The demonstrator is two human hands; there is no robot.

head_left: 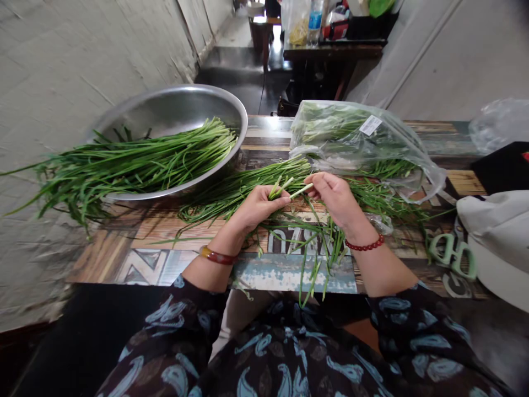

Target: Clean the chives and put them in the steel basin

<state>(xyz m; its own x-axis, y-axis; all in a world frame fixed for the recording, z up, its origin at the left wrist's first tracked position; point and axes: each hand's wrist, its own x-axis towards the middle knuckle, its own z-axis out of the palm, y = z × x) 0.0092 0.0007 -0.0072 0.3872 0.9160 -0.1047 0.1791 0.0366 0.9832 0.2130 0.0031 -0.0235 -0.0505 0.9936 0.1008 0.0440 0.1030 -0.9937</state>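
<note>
My left hand (pixel 261 208) is closed around a few green garlic chives (pixel 278 188), their cut pale ends poking out above the fingers. Facing it, my right hand (pixel 330 194) pinches the pale end of one stalk (pixel 301 191) between thumb and fingertips. Behind both hands a loose pile of chives (pixel 248 179) lies on the table. Trimmed bits and thin stems (pixel 316 264) are scattered below my right hand and hang over the table's front edge. To the left, a large steel basin (pixel 165 102) holds a thick bundle of chives (pixel 165 157), leaves drooping over its rim.
A clear plastic bag (pixel 355 127) with more chives sits at the back right. Green-handled scissors (pixel 452 255) lie near a white cap (pixel 502 237) on the right. The wood-patterned table (pixel 165 229) abuts a white wall on the left. Another table (pixel 334 52) with a bottle stands beyond.
</note>
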